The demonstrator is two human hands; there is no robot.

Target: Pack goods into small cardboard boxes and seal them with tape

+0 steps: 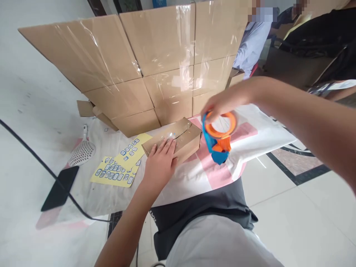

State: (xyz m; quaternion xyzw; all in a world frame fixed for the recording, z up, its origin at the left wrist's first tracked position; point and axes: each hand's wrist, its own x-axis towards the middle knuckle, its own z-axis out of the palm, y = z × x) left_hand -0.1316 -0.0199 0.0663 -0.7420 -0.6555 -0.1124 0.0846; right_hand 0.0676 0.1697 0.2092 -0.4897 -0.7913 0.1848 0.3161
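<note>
Black phone (59,188): flat at the left edge of the white cloth (194,178), a black cable (33,155) crossing beside it.
White perforated scoop (82,152): just above the phone.
Yellow sticker sheets (122,163): two, overlapping, near the small box.
Left hand (161,161): fingers spread flat, pressing the near end of the small cardboard box (180,141).
Small cardboard box: on the cloth, close before the taped carton stack (144,63); little room behind.
Right hand (222,104): closed around the orange-and-blue tape dispenser (219,135), held in the air just right of the box.
Bare tiled floor (292,207): right and front.
</note>
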